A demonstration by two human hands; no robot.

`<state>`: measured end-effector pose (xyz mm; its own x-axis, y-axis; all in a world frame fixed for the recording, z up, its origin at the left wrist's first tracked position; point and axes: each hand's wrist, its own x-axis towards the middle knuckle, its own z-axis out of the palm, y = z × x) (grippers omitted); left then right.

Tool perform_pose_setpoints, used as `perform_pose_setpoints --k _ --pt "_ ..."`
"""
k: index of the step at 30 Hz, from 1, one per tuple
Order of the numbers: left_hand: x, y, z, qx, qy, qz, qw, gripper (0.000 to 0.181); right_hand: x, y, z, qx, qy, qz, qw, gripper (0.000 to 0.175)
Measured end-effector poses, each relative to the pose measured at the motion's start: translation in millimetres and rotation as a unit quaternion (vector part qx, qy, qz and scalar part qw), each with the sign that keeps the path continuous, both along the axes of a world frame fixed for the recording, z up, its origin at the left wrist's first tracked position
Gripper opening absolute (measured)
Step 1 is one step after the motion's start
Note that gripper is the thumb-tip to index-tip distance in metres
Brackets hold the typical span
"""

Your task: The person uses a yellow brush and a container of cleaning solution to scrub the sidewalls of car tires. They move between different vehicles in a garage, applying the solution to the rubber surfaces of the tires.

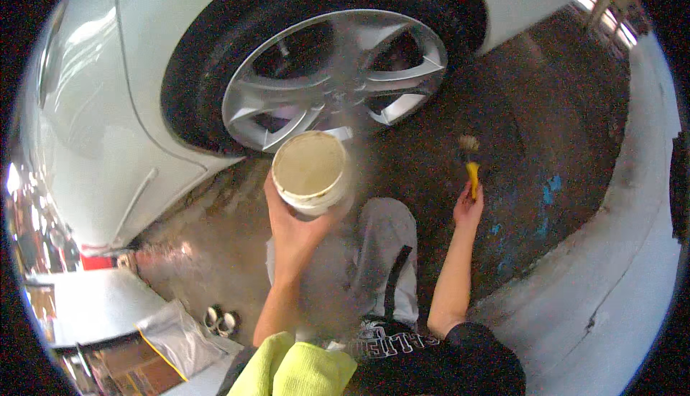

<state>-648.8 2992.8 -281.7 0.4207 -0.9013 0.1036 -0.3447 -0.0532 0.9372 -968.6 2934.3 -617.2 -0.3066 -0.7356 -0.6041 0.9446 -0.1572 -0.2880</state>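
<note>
My left hand (299, 234) grips a round, pale tub (310, 169) from below, in front of the lower edge of a car's silver alloy wheel (345, 83). The tub's top is beige; whether that is a lid or its contents I cannot tell. Off to the right, my right hand (469, 207) is closed around the yellow handle of a brush (471, 164), its bristle end pointing away from me, over the dark floor. The brush touches neither wheel nor tub. A yellow-green cloth (302, 369) lies over my left upper arm or shoulder.
The white car body (91, 126) surrounds the tyre (199, 89) on the left and above. A pale wall or raised edge (609, 266) curves along the right. At lower left are a pair of shoes (221, 320) and clear plastic sheeting (183, 336). Blue marks stain the floor.
</note>
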Motion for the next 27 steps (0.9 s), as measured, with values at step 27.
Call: perform_pose_setpoints --k 27 --pt "84 108 -2 -0.134 0.027 0.367 0.92 0.096 260 15 245 -0.327 0.606 0.41 0.598 0.049"
